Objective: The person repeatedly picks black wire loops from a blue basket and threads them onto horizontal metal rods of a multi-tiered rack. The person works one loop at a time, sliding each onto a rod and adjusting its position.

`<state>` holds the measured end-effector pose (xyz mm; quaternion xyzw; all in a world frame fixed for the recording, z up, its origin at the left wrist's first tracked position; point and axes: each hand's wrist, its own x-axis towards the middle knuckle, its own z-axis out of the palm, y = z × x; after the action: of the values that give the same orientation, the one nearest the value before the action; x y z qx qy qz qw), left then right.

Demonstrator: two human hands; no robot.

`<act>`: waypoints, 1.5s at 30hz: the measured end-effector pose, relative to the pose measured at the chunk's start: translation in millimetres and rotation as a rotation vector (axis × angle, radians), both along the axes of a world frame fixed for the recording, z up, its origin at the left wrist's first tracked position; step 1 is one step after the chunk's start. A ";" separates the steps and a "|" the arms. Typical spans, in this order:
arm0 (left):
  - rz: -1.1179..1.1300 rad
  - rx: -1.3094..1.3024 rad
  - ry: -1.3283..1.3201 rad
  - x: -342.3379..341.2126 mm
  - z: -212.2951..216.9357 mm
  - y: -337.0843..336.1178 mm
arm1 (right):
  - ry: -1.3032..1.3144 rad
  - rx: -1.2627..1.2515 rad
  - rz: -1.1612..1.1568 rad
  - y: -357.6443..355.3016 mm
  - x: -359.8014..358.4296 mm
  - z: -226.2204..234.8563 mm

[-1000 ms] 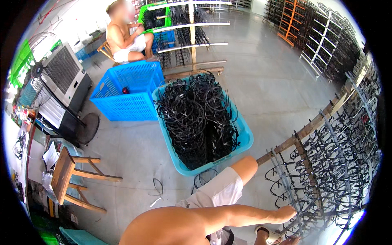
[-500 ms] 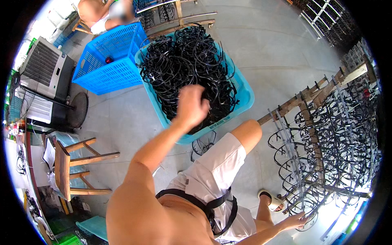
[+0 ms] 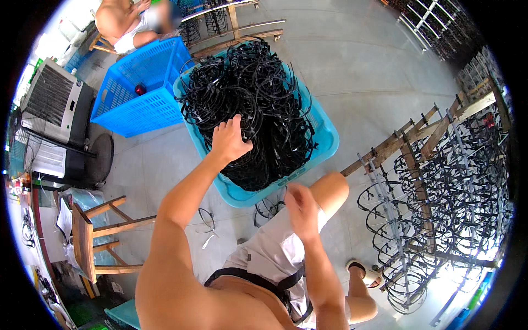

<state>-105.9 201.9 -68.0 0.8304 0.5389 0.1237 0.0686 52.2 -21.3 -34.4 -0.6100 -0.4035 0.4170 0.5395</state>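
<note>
A light blue plastic bin (image 3: 324,129) on the floor is heaped with black wire rings (image 3: 264,93). My left hand (image 3: 228,140) reaches into the bin and rests on the rings, fingers curled among them. My right hand (image 3: 300,206) hovers over my right knee near the bin's front corner, blurred, with nothing visible in it. To the right stands a wooden rack (image 3: 434,181) hung with many black rings.
A darker blue mesh crate (image 3: 140,91) sits left of the bin, holding a small dark object. A seated person (image 3: 124,22) is at the back. An air cooler (image 3: 55,104), a fan and a wooden stool (image 3: 93,236) stand at left. Loose rings lie on the floor.
My left hand has gone further forward and down onto the rings in the bin. My right hand has come away from the rack to above my knee.
</note>
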 end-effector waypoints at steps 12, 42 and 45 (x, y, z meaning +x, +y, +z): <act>-0.147 -0.470 -0.531 -5.8 37.2 -6.4 | 0.888 0.036 0.026 154.8 -34.8 -59.1; 0.146 -0.376 -1.524 22.6 22.9 -2.8 | 1.134 -0.020 -0.497 74.6 90.5 -40.8; 0.065 -0.301 -1.141 50.9 -1.5 -20.8 | 1.020 0.062 -0.437 57.3 79.6 -2.8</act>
<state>-55.0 181.2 -69.5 0.5971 0.4536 0.4748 0.4608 131.8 36.1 -37.2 -0.3841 0.0328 0.5260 0.7581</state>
